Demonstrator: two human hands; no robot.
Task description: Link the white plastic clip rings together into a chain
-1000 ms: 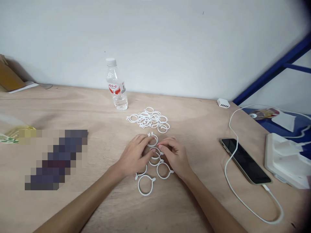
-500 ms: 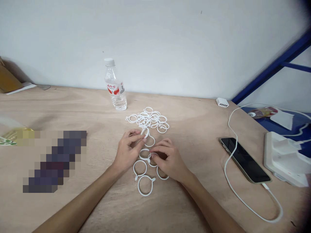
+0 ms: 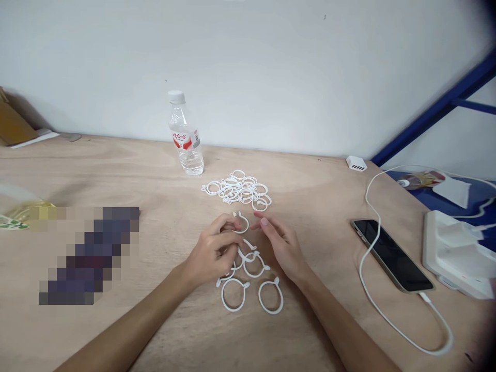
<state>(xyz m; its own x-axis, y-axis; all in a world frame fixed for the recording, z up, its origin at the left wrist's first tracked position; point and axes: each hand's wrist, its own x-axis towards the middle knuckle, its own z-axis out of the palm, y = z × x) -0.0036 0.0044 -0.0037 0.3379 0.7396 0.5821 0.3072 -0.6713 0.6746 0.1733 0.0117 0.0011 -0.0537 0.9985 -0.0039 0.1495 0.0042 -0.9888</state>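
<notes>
Viewed from a camera worn on a person's head, a wooden table (image 3: 209, 341) stretches away below, the lens facing forward and tilted down, with a pale wall (image 3: 271, 77) filling the upper part of the view beyond the far edge. The person's forearms (image 3: 143, 312) enter from the bottom edge and converge on the left hand (image 3: 213, 250) and right hand (image 3: 284, 245), both near the lens and just below center. The wide field takes in a brown box (image 3: 15, 121) at far left and a blue frame (image 3: 426, 113) at far right, where darkness rounds the corners.
</notes>
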